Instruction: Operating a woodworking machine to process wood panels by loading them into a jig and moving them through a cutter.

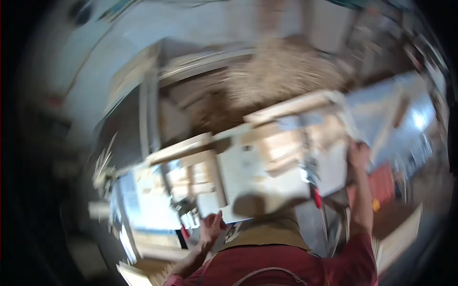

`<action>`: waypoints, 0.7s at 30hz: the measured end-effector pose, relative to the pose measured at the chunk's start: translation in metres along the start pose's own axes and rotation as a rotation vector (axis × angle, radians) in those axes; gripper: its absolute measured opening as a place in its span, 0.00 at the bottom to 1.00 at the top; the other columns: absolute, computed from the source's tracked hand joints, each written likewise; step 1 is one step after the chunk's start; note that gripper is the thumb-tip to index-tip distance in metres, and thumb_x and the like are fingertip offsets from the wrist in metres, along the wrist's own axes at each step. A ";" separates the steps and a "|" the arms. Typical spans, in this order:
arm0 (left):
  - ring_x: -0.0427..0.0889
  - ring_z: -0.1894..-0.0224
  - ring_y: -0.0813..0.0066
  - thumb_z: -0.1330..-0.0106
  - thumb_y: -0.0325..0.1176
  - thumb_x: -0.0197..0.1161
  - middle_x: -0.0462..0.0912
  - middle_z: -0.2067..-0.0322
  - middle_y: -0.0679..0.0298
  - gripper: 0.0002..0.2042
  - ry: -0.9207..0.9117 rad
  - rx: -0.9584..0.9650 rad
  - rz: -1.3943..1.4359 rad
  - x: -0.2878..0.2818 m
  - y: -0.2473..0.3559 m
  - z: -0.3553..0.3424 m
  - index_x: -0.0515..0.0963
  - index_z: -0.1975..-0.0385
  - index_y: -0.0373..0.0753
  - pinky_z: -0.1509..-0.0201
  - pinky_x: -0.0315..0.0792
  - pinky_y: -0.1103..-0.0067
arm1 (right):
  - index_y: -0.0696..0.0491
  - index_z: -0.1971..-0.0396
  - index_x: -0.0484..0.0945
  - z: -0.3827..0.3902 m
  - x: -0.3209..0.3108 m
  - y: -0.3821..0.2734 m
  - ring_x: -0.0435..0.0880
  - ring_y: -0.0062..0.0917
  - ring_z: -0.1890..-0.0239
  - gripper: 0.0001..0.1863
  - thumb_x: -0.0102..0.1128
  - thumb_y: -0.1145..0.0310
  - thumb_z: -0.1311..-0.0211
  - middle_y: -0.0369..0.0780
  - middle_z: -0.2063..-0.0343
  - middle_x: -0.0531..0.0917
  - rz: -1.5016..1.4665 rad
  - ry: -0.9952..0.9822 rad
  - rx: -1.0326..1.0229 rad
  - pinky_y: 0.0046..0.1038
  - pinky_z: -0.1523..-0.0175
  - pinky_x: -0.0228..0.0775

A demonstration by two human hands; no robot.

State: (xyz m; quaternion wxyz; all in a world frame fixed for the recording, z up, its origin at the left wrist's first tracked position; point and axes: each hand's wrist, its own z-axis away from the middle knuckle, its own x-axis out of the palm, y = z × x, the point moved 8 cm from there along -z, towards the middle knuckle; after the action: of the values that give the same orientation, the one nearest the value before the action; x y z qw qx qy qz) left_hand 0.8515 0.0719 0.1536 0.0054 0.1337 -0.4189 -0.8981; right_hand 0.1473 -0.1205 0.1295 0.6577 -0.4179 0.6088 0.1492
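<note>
The whole picture is smeared by motion. A pale work board (pixel 241 164) lies in front of me, with wooden strips on it. My left hand (pixel 213 227) is at its near edge, beside a metal clamp (pixel 182 206) with a red handle; the blur hides whether its fingers hold anything. Farther right, my right hand (pixel 359 155) reaches to the right end of the board, by a wooden strip; its fingers are too blurred to read. Another clamp (pixel 310 172) with a red handle grips the board between my hands. Long wooden strips (pixel 293 108) run along the far edge.
Beyond the board lies a heap of wood shavings (pixel 286 71). A bluish sheet surface (pixel 389 107) extends at the right. Below it stands a red box-like thing (pixel 381 183). Wooden boards (pixel 398 238) lean at the lower right, and a pale wall (pixel 191 21) rises behind.
</note>
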 end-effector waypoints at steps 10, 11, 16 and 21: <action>0.80 0.44 0.35 0.18 0.54 0.47 0.84 0.50 0.34 0.30 0.921 -0.271 0.208 -0.040 -0.167 -0.038 0.80 0.46 0.27 0.39 0.70 0.57 | 0.65 0.62 0.88 -0.052 0.019 0.043 0.87 0.59 0.53 0.54 0.48 0.18 0.37 0.61 0.63 0.88 0.182 -0.073 -0.115 0.52 0.42 0.75; 0.81 0.45 0.35 0.17 0.53 0.47 0.84 0.51 0.35 0.28 0.951 -0.228 0.176 -0.043 -0.176 -0.025 0.81 0.46 0.29 0.40 0.71 0.56 | 0.70 0.49 0.84 -0.039 0.033 0.024 0.82 0.61 0.42 0.62 0.42 0.14 0.39 0.64 0.52 0.86 0.200 -0.260 -0.018 0.53 0.36 0.72; 0.80 0.53 0.32 0.16 0.46 0.45 0.83 0.58 0.33 0.25 0.772 -0.255 0.041 -0.042 -0.168 -0.023 0.82 0.54 0.29 0.42 0.70 0.55 | 0.69 0.50 0.85 0.006 0.012 -0.029 0.84 0.61 0.45 0.61 0.46 0.14 0.41 0.64 0.52 0.86 0.197 -0.135 0.019 0.53 0.40 0.73; 0.80 0.54 0.31 0.17 0.41 0.47 0.83 0.62 0.34 0.21 0.945 -0.015 0.208 -0.056 -0.120 -0.007 0.82 0.54 0.28 0.46 0.70 0.53 | 0.69 0.50 0.85 0.005 0.028 -0.057 0.85 0.59 0.48 0.59 0.48 0.16 0.40 0.64 0.55 0.86 0.202 -0.131 -0.006 0.53 0.43 0.74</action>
State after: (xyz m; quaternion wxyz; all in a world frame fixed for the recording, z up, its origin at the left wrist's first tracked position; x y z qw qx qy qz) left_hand 0.9193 0.1512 0.0723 0.2858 0.4845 -0.3753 -0.7367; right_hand 0.1973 -0.1601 0.1240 0.6763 -0.3457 0.6032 0.2435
